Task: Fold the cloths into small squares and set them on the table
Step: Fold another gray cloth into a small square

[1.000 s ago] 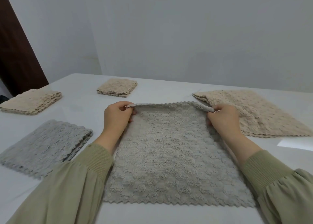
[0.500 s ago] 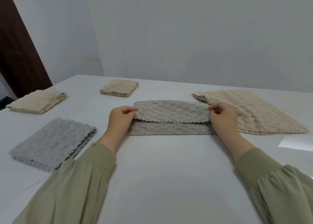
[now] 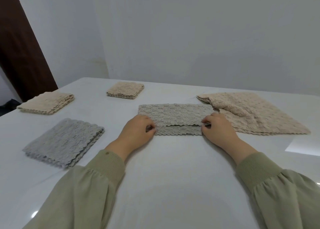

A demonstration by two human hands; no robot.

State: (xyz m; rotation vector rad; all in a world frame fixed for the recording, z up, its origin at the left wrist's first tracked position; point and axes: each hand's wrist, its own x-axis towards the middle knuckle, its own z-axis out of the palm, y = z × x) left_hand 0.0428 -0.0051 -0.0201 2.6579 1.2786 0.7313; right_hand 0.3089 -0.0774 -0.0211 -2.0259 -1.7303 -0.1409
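A grey-beige cloth (image 3: pixel 174 117) lies folded into a long strip in the middle of the white table (image 3: pixel 173 176), its top layer stopping short of the bottom layer's near edge. My left hand (image 3: pixel 136 133) pinches the strip's left end with curled fingers. At the right end, my right hand (image 3: pixel 219 130) pinches the layers the same way. Both arms in green sleeves reach in from the near edge.
An unfolded beige cloth (image 3: pixel 251 114) lies spread at the right, touching the strip's far right corner. Folded stacks sit at the left: a grey stack (image 3: pixel 64 142), a beige stack (image 3: pixel 46 103) and a small beige square (image 3: pixel 125 90) further back. A wall stands behind the table.
The cloth went from flat and spread to folded in half. The top layer has come down toward me onto the lower layer, and both hands moved to the near corners.
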